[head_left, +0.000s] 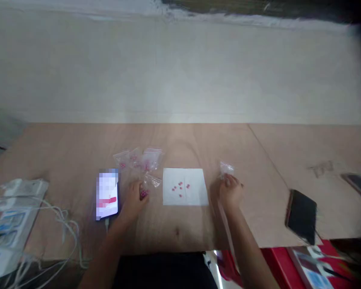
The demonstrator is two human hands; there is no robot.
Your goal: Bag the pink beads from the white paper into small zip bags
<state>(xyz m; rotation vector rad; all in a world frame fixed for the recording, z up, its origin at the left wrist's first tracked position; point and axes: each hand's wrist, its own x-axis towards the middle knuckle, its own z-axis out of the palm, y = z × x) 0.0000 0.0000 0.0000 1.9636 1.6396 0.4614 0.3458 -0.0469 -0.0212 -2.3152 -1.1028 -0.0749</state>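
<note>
My left hand (134, 199) rests on the table with its fingers curled round a small clear bag of pink beads (143, 194). The top of that bag spreads out flat to the right. On the other side, my right hand (231, 192) is closed on a clear zip bag (226, 167), whose upper part sticks out past the fingers. Between the hands lies a white sheet of paper (195, 196) with several small pink beads (180, 188) scattered on it. Behind my left hand are several zip bags (152, 157) with pink beads inside.
A lit phone (107, 194) with a cable lies left of my left hand. White power strips (10, 228) and tangled cords (64, 218) fill the far left. To the right lie a dark phone (301, 214) and another dark device (359, 185). A wall (180, 72) rises behind the table.
</note>
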